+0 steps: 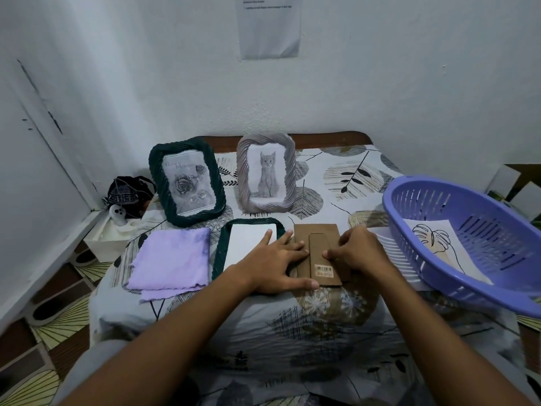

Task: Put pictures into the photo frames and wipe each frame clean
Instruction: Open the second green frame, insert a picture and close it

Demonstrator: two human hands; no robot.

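Frames three: two standing point(187, 180) point(265, 172), one flat point(222, 247), left hand point(276, 263) fingers flat, right hand point(358, 252) fingers pinching cardboard backing point(316, 253).

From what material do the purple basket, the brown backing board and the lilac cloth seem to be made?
Purple basket: likely moulded plastic, smooth with a slight sheen and slotted walls. Brown backing board: apparently cardboard or fibreboard, matt, flat, with a barcode sticker. Lilac cloth: soft fabric, perhaps microfibre, folded with wavy edges.

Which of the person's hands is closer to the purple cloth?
Left. The left hand lies flat across the face-down green frame, just right of the purple cloth; the right hand is farther right, on the brown backing board.
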